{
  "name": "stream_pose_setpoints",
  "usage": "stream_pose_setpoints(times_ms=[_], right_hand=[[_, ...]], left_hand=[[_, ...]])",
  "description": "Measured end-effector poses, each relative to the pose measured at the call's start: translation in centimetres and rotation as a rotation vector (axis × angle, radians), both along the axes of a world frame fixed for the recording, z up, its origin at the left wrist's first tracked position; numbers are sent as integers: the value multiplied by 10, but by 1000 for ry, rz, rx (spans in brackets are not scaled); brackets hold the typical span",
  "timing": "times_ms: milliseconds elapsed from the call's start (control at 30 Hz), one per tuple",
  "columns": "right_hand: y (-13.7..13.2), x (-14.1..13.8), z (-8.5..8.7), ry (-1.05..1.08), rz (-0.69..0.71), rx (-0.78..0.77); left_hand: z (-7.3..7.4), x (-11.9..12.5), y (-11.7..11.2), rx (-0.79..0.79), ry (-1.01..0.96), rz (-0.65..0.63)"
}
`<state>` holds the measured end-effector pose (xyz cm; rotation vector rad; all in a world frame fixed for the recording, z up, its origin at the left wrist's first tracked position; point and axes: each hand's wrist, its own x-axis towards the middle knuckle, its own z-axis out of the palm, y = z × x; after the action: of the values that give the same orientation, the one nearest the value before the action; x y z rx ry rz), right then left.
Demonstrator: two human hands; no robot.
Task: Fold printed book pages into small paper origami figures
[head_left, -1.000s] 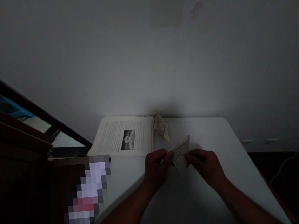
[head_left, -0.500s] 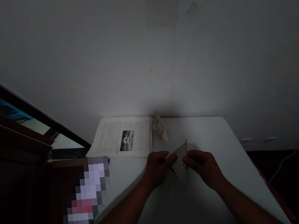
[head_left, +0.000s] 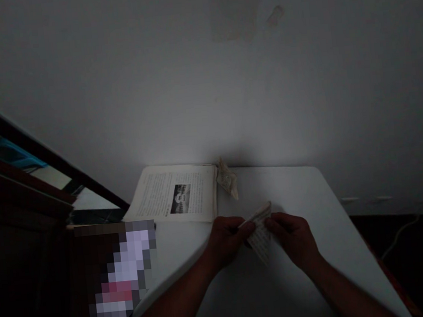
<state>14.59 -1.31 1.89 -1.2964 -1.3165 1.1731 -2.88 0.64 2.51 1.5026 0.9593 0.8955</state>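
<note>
Head view: folded paper point(head_left: 258, 239) is pinched above the table point(head_left: 298, 185).
Its left edge is gripped by the left hand point(head_left: 226, 243), its right by the right hand point(head_left: 294, 236), seemingly to steady the folds. A paper shape point(head_left: 227, 179) is set farther away beside the book point(head_left: 159, 196), probably for working room. Since one second ago, the folded paper has been shifted slightly nearer.

Dim light, stained wall point(head_left: 204, 79), white table point(head_left: 292, 185)
</note>
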Motion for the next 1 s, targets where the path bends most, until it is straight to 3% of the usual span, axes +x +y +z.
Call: stream_pose_setpoints(times_ms=[600,1000], right_hand=[[0,3,4,-73,-113,53],[-1,2,6,-7,-196,57]], left_hand=[[3,0,-2,-67,-41,-89],[2,-1,-1,-76,-60,-135]])
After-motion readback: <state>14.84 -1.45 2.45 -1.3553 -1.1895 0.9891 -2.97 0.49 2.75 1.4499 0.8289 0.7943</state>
